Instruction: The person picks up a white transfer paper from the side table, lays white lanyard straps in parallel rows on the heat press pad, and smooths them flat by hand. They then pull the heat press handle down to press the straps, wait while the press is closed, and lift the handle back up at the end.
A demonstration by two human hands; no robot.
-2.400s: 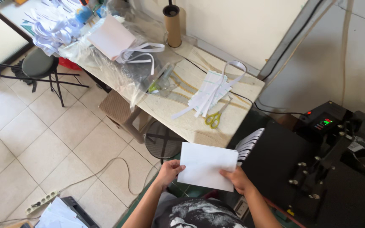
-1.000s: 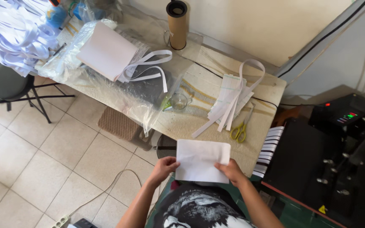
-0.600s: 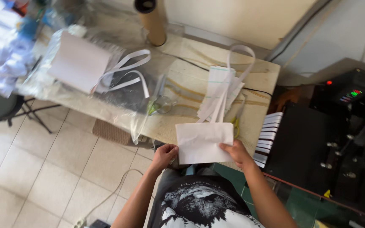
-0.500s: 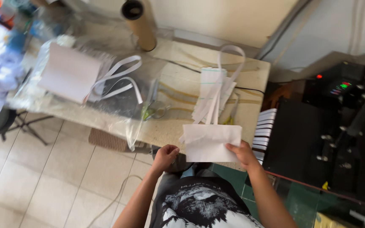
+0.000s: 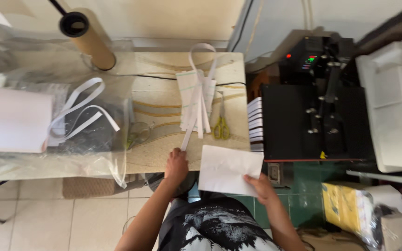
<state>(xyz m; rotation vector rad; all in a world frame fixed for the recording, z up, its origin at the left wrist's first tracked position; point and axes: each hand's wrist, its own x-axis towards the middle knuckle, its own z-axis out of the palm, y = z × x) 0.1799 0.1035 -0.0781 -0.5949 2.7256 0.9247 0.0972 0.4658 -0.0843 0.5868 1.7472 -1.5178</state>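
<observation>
A long table is running across the left and middle of the view, with clear plastic sheeting lying over its left part. To its right a black press machine is sitting with small red and green lights glowing at its back. A stack of white sheets is resting on the plastic at the left, with white strips looping beside it. A brown cardboard tube is standing upright near the table's far edge. A bundle of white paper strips is lying near the table's right end, and yellow-handled scissors are lying just beside it.

The right hand is pinching a white sheet of paper by its lower right corner, holding it just off the table's near right corner, over the person's lap. The left hand is resting on the table's near edge, fingers bent and touching the lower tip of one long strip; whether it is actually gripping the strip I cannot tell.
</observation>
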